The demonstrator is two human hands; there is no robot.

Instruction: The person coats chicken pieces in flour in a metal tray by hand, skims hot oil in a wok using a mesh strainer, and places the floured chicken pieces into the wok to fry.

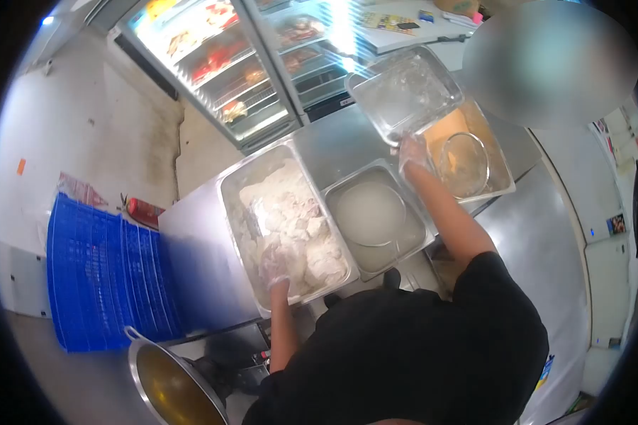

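Observation:
My left hand (274,263), in a clear glove, is down in a long metal tray of flour (278,184), touching floured pieces (324,256) near its front end. Whether its fingers grip a piece cannot be made out. Gloved too, my right hand (412,150) is closed on the near corner of an empty-looking metal tray (411,88), which is tilted above the back of the counter. Between my hands stands a square metal pan of cloudy liquid (372,212) with a round wire basket in it.
Right of the pan is a container (500,152) with orange contents and a wire ring. Stacked blue crates (110,273) stand left, a wide metal pan (174,382) at lower left. Behind are a red extinguisher (144,212) and a glass-door fridge (220,64). A blurred shape fills the upper right.

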